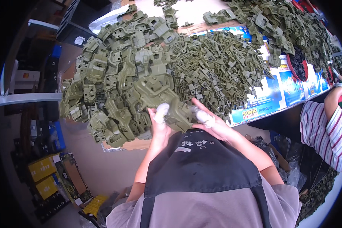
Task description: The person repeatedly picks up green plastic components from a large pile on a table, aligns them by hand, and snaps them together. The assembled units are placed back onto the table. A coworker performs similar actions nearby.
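Note:
Close in front of my apron, both hands grip an olive-green moulded plastic shell (pixel 177 113), one at each side. My left hand (pixel 161 125) is closed on its left edge, and a white wrap covers a fingertip. On the other side, my right hand (pixel 211 122) holds the right edge, with white wrapping on its fingers too. Just beyond lies a broad shell part (pixel 154 89) of the same green; whether it joins the held one I cannot tell. A heap of similar large shells (pixel 117 76) spreads to the left, and many small green clips or brackets (pixel 212 60) are piled to the right.
More green parts (pixel 281 30) cover the far right of the table, beside a dark container with a red rim (pixel 297 66). Printed blue-and-white sheets (pixel 266 100) line the right edge. A person in a striped top (pixel 325 125) stands at right. Yellow boxes (pixel 43 174) sit lower left.

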`<action>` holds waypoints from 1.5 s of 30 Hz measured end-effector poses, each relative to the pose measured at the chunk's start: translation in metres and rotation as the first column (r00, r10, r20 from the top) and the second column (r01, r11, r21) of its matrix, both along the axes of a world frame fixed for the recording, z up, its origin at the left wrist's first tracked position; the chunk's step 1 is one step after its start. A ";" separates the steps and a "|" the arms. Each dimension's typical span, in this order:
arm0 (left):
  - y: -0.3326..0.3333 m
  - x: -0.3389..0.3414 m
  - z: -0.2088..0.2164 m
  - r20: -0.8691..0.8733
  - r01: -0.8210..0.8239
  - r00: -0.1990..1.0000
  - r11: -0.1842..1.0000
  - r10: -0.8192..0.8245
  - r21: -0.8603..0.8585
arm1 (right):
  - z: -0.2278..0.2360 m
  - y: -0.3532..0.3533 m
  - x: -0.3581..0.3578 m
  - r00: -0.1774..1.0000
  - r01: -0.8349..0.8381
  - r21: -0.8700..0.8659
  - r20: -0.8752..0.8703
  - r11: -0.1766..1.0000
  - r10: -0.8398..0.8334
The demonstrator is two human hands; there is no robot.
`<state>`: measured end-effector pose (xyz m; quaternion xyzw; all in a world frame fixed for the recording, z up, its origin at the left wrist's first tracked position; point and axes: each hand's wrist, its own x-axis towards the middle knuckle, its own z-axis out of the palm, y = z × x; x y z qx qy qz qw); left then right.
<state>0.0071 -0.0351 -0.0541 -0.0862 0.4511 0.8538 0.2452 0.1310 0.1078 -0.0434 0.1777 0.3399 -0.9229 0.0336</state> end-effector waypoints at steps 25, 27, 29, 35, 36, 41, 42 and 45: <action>0.027 0.001 0.024 -0.116 0.495 -0.262 -0.030 -0.958 -0.869 | 0.008 0.041 0.041 0.870 -0.415 0.892 0.331 0.181 0.366; 0.023 0.006 0.025 -0.066 0.460 -0.227 -0.047 -0.972 -0.887 | 0.003 0.041 0.037 0.863 -0.421 0.882 0.317 0.213 0.392; 0.022 0.009 0.030 -0.058 0.440 -0.193 -0.033 -0.980 -0.898 | 0.008 0.041 0.033 0.848 -0.456 0.862 0.345 0.222 0.402; 0.023 0.014 0.028 0.030 0.357 -0.218 -0.108 -0.976 -0.928 | -0.004 0.038 0.042 0.898 -0.286 0.952 0.225 0.111 0.379; 0.023 0.012 0.026 0.011 0.372 -0.221 -0.095 -0.975 -0.923 | -0.003 0.036 0.044 0.909 -0.203 0.978 0.167 0.055 0.382; 0.025 0.000 0.020 -0.036 0.494 -0.194 -0.066 -0.980 -0.867 | 0.005 0.045 0.033 0.881 -0.380 0.901 0.284 0.208 0.379; 0.024 0.001 0.019 -0.037 0.513 -0.178 -0.061 -0.983 -0.857 | 0.004 0.044 0.032 0.884 -0.394 0.886 0.293 0.245 0.364; 0.026 0.005 0.021 0.025 0.486 -0.150 -0.096 -0.988 -0.869 | 0.002 0.039 0.034 0.887 -0.426 0.857 0.333 0.290 0.320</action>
